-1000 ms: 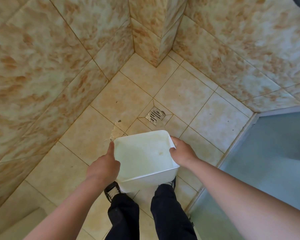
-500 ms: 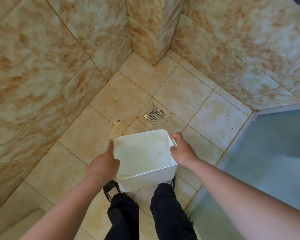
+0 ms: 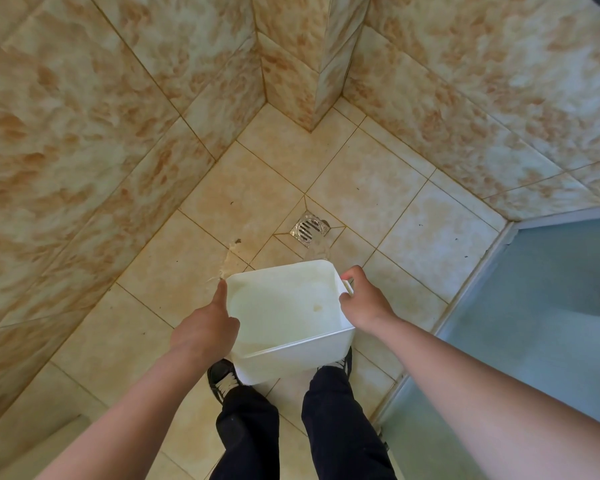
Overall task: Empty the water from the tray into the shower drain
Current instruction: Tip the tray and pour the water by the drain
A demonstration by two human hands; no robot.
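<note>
The person stands on the tiled floor and holds a white tray between both hands, above their shoes. The left hand is closed on the tray's left side, thumb along the rim. The right hand is closed on the right rim. The tray tips away from them. A thin stream of water runs off its far right corner. It falls right next to the drain, in the middle of the floor.
</note>
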